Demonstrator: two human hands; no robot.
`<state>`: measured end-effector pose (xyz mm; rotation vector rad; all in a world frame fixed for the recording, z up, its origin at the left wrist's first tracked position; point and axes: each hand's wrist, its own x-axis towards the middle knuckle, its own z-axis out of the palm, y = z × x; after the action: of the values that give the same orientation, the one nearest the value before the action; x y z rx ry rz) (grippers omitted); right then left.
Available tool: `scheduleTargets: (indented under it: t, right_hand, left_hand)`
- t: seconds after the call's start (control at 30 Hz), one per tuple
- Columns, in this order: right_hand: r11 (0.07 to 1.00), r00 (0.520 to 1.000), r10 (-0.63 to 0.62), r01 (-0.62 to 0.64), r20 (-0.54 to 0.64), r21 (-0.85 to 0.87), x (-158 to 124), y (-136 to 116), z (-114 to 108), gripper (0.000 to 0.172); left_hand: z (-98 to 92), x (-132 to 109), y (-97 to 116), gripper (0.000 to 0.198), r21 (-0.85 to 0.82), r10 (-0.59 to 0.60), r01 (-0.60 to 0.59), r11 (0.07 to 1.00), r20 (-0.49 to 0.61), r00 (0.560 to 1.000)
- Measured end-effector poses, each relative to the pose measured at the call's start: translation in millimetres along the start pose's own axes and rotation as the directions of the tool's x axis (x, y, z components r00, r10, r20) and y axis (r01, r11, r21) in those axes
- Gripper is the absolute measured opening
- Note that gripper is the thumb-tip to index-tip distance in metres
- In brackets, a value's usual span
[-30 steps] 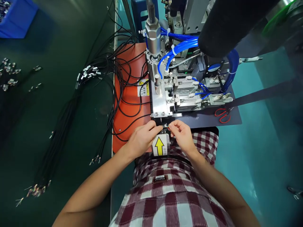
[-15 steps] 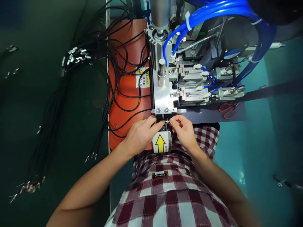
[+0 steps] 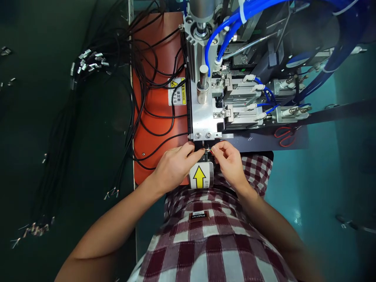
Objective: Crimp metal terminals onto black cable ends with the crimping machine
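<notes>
Both hands meet at the front end of a metal press machine (image 3: pixel 202 123), below its bolted plate. My left hand (image 3: pixel 178 162) is closed, its foremost fingertip against the left end of some thin wires (image 3: pixel 208 150); what lies inside its fingers is hidden. A black cable (image 3: pixel 145 166) passes under this hand. From the other side my right hand (image 3: pixel 229 162) pinches the wires between thumb and forefinger, and a bit of red shows at the tips. Just below the fingertips is a label with a yellow arrow (image 3: pixel 199 176).
Black cables lie loosely across an orange panel (image 3: pixel 160 145) on the left. A cable bundle (image 3: pixel 58 149) with metal connectors hangs over the dark surface. Blue air tubes (image 3: pixel 255 11) arch above the machine's cylinders. Red-handled scissors (image 3: pixel 284 137) rest on the dark plate at right.
The camera view has shifted slightly, moving the machine and cables a little in the picture. Both hands keep practically the same place and grip at the wires.
</notes>
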<state>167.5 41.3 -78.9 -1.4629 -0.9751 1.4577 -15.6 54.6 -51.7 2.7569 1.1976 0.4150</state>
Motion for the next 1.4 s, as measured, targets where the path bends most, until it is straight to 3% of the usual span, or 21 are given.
scheduleTargets:
  t: [1.4]
  right_hand:
    - [0.999, 1.000, 0.013, -0.013, -0.005, -0.034, -1.0, -3.5, 0.4, 0.023]
  left_hand:
    - [-1.1, -0.4, 1.7, 0.030, -0.012, -0.040, 0.040, 0.999, 0.028, 0.999]
